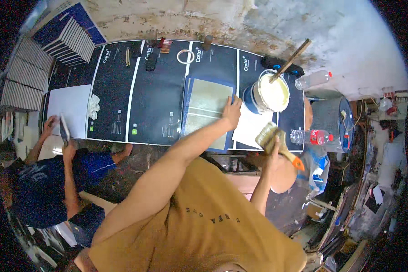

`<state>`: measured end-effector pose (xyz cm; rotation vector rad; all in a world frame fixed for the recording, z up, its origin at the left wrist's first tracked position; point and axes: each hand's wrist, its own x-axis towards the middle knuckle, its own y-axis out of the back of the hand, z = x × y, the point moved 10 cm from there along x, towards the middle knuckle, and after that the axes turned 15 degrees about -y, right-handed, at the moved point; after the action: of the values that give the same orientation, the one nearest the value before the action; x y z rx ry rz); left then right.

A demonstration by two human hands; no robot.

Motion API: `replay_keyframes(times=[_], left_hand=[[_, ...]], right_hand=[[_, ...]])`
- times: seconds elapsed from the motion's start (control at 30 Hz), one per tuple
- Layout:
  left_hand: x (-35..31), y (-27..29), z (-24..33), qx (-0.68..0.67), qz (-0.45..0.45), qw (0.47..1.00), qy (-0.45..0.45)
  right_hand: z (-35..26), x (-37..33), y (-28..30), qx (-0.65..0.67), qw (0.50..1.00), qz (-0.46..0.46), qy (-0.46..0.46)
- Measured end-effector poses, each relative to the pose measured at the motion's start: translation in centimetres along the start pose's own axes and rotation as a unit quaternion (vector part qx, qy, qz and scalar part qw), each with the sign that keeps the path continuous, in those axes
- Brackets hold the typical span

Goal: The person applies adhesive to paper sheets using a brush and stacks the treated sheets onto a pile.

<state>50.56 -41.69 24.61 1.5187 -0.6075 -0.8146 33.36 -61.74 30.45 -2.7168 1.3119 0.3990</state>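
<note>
My left hand rests at the right edge of a grey board with two lengthwise strips, its fingers reaching forward along the edge. The board lies on blue-bordered sheets on the table. My right hand is closed round a wide brush with pale, coated bristles and an orange-tipped handle. The brush hangs by the table's front edge, near a white sheet. Beyond it stands a tub of creamy white paste, with a wooden stick leaning out.
Plastic bottles lie at the right end of the dark table, beside a blue drum. A tape roll and crumpled paper lie on it. At left a co-worker handles a white sheet near stacked covers.
</note>
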Motion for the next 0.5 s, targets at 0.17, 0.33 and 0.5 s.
replay_keyframes(times=[0.17,0.33,0.5], left_hand=[[0.4,-2.5,-1.1,0.039,-0.022,0.999,0.028],[-3.4,1.4,-5.5,-0.171,0.204,0.959,0.101],[-17.5,-4.1,-22.2,-0.400,0.199,0.771,0.454]], right_hand=[[3.3,-0.3,7.7,0.011,0.999,0.044,-0.002],[0.2,-2.2,4.0,-0.055,0.996,0.049,0.042],[-3.5,-5.0,-13.0,-0.174,0.969,-0.123,0.128]])
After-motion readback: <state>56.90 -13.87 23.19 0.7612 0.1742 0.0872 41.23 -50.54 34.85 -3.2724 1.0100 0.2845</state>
